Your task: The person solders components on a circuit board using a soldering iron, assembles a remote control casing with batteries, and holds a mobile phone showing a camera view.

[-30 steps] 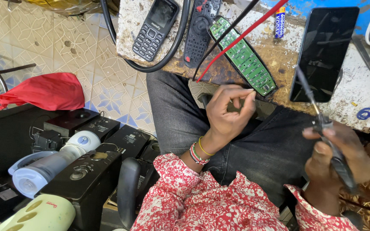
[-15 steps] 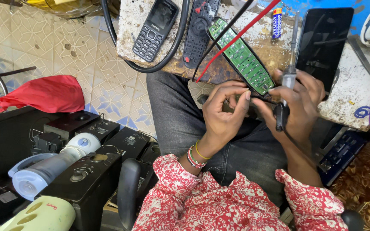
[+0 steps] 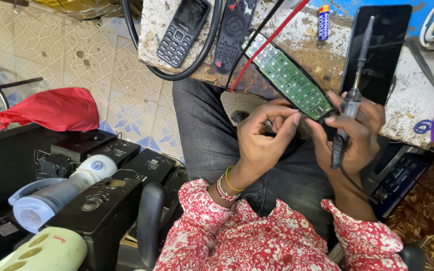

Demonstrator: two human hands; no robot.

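- The right hand [image 3: 352,133] is clamped on a soldering iron [image 3: 353,98], its tip pointing up over a dark phone [image 3: 377,50] on the table [image 3: 302,50].
- The left hand [image 3: 264,135] pinches a small part [image 3: 267,122] between fingertips, closed on it, just beside the near end of a green circuit board [image 3: 290,78].
- The board lies across the table's near edge, its lower end overhanging the lap and touching both hands.
- Step in hand, as I judge it: lining up the small part at the board's lower end, iron held ready but off the work.
- The next move calls for steadying the board, seating the part exactly, and turning the iron's tip down to the joint.
- A keypad phone [image 3: 183,31], a black remote [image 3: 233,27] and a battery [image 3: 323,22] lie toward the far edge.
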